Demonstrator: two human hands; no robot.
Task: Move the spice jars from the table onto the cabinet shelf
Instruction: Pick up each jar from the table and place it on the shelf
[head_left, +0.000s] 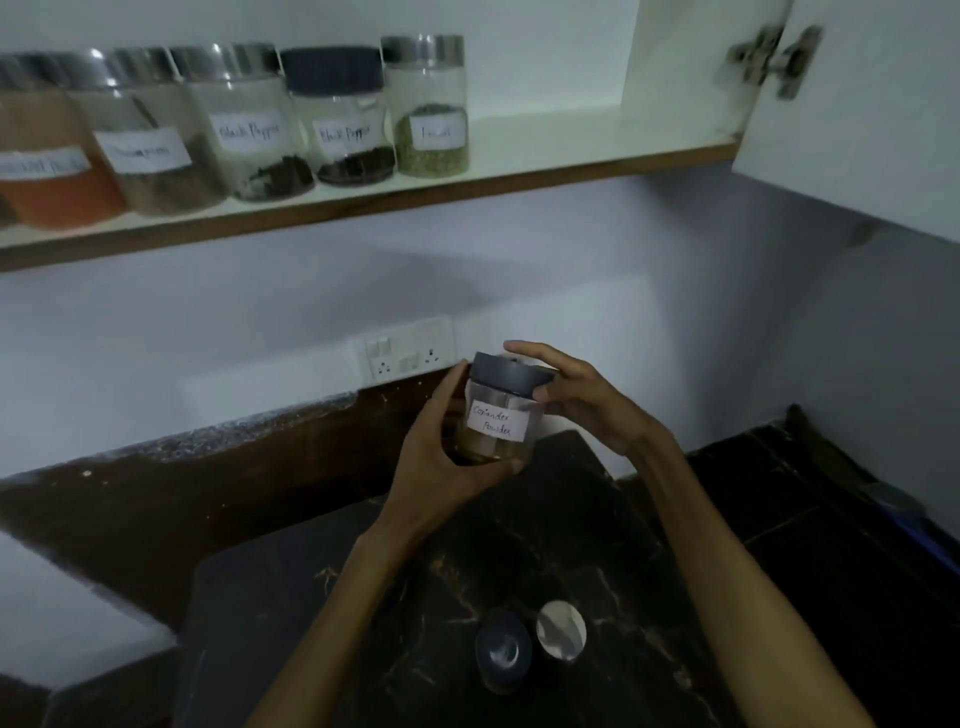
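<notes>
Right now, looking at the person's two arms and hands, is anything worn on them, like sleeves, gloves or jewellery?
Nothing that shows. Both forearms are bare up to the bottom edge of the picture, with no sleeve or cuff in view. The left hand and the right hand wear no gloves, and no ring, watch or bracelet can be seen, though the light is dim and the image is slightly soft.

Dim, bluish indoor light is falling from above.
Motion blur is smearing the shelf jars (249, 119) and the hinge (774, 60); the wall (208, 312) is carrying broad soft shadows, and the wide lens is bending the edges.
</notes>
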